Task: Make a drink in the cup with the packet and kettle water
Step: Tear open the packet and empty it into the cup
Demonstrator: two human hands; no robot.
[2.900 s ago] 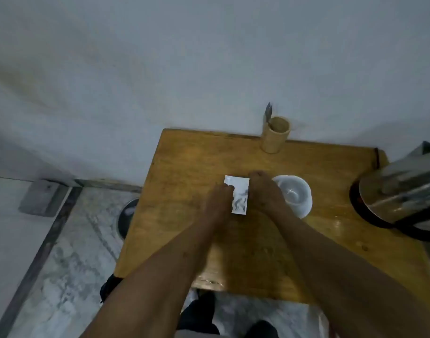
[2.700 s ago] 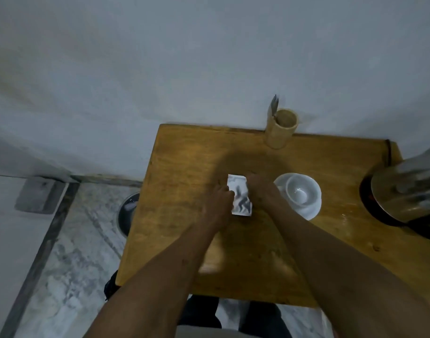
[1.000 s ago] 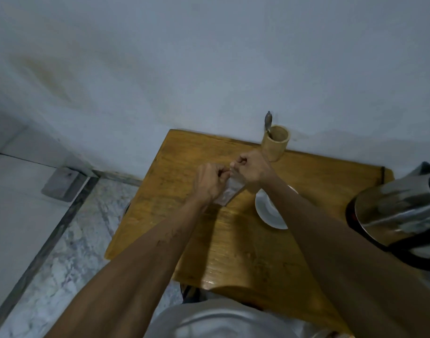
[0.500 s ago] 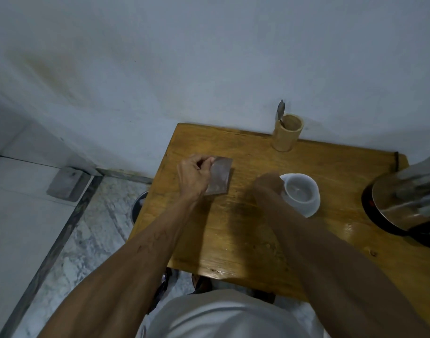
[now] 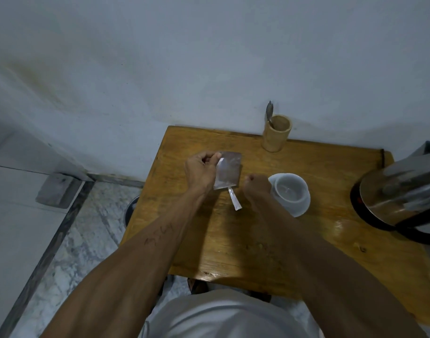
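- Left hand (image 5: 201,170) pinches the packet (image 5: 228,172) at its upper left corner, fingers curled closed on the foil; packet hangs off that hand's right side, above the worktop (image 5: 270,240), not lying flat.
- Torn strip (image 5: 234,202) dangles from the packet's lower edge, just below and right of the left hand; seems attached by a thread of foil, can't tell for sure.
- Right hand (image 5: 257,187) is a loose fist just right of the strip, apart from the packet; can't tell if it holds anything, nothing visible in it.
- Change: a second ago both hands were together on the packet, tearing; half a second ago the right hand had dropped toward the cup with the left alone holding the packet. Now the strip shows hanging free, so the tear looks done or nearly done.
- Meaning for the task: packet is likely open, so opening is about finished; pouring powder comes next, nothing in the cup yet that I can make out.
- Cup (image 5: 291,191) sits on its saucer (image 5: 299,208), touching or just beside the right hand's far side, well within reach of the packet hand.
- Kettle (image 5: 399,193) far to the right of the right hand, untouched, on its base at the worktop edge.
- Wooden holder (image 5: 276,136) with a spoon (image 5: 269,112) sits beyond both hands, by the wall.
- Risk, my guess: the dangling strip could drop into the cup on tipping.
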